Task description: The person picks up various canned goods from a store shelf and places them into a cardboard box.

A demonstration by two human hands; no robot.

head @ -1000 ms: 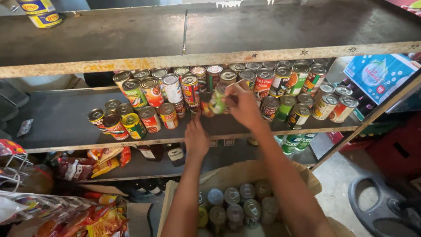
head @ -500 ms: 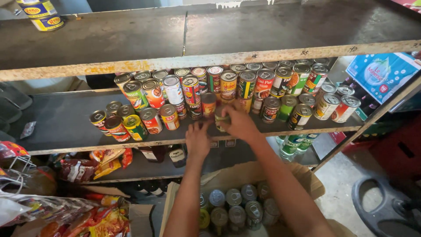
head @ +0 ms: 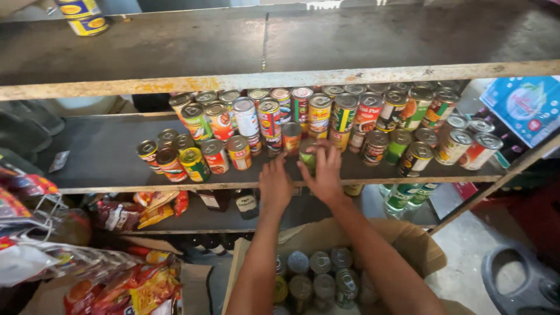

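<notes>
At the centre of the frame, the right hand (head: 325,173) wraps around a green can (head: 307,156) standing on the middle shelf (head: 105,153); the left hand (head: 275,185) rests beside it, fingers loosely spread, holding nothing.

Both forearms rise from 6 o'clock toward centre; left hand (head: 274,185) flat, palm down, fingers toward 12; right hand (head: 324,174) just beside at 3 o'clock, fingers curled in grip.
</notes>
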